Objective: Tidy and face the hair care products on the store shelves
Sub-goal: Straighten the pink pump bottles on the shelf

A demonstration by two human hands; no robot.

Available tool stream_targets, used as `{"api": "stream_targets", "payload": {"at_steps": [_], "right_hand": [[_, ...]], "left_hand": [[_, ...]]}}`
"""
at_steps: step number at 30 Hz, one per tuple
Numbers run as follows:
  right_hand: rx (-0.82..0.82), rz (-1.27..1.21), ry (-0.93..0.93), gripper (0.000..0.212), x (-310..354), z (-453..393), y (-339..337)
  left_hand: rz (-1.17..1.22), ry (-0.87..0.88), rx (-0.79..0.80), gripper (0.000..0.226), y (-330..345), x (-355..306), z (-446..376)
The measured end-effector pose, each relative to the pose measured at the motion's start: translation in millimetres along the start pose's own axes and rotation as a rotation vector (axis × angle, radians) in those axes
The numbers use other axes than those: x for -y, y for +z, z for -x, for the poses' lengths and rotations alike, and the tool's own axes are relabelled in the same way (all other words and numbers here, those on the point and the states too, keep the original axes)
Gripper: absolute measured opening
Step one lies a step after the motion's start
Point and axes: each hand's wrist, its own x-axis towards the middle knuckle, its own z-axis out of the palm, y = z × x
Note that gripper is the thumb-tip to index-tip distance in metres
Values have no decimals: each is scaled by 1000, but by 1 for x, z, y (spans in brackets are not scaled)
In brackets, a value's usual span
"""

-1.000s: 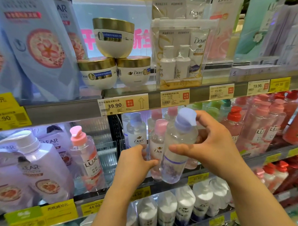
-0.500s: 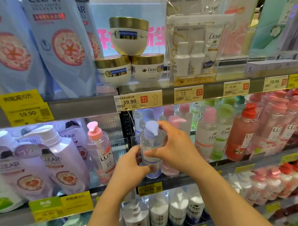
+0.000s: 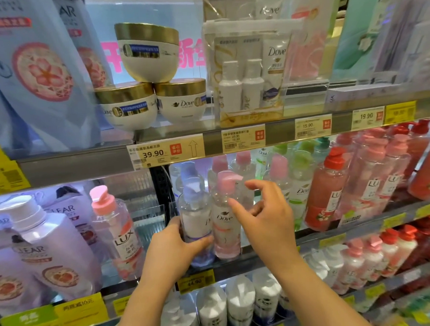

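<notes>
Gripping the lavender-capped bottle (image 3: 196, 219) low on its body, the left hand (image 3: 172, 247) steadies it upright at the middle shelf (image 3: 261, 255) front edge. Right hand (image 3: 265, 214): loose, fingers spread, holding nothing, just right of the pink-capped Dove bottle (image 3: 225, 218), which touches the lavender one. Above these: three gold-lidded jars (image 3: 148, 53), stacked two under one. Left of the lavender bottle: one Lux bottle (image 3: 116, 229), with a gap between them.

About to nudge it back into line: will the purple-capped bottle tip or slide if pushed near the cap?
The purple-capped bottle is tall and slim, so a high push would probably tip it. It looks full, so fairly heavy. The left hand grips it low, the steadier place to push.
</notes>
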Motion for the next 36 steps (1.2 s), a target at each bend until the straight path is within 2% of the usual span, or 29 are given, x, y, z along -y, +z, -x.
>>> {"api": "stream_targets", "payload": {"at_steps": [2, 4, 7, 10, 12, 14, 17, 21, 25, 32, 34, 36], "right_hand": [[191, 75, 83, 67, -7, -7, 2], [329, 146, 94, 79, -8, -14, 8], [382, 242, 53, 76, -7, -20, 14], [373, 258, 44, 73, -9, -25, 8], [377, 257, 44, 70, -11, -29, 1], [379, 280, 50, 68, -15, -32, -8], [310, 392, -3, 67, -21, -36, -17], [200, 518, -165, 68, -34, -38, -19], [150, 585, -223, 74, -41, -41, -23], [397, 539, -113, 93, -43, -50, -42], [441, 421, -91, 89, -45, -53, -48], [354, 248, -70, 72, -51, -54, -56]], "left_hand": [[-13, -20, 5, 65, 1, -1, -1], [-28, -34, 12, 65, 1, -3, -2], [-79, -64, 44, 62, -2, -8, -2], [-349, -124, 104, 49, -9, -19, 2], [-538, -141, 78, 54, -18, -32, 8], [-592, -111, 52, 57, -23, -46, 14], [-445, 20, 137, 38, -14, -71, 22], [-216, 120, 215, 39, 26, -95, 24], [-182, 59, 167, 44, 57, -94, 12], [-123, 14, 67, 30, 70, -94, 2], [-115, 15, 55, 46, 74, -93, 1], [-90, 21, 13, 75, 77, -95, 1]]}}
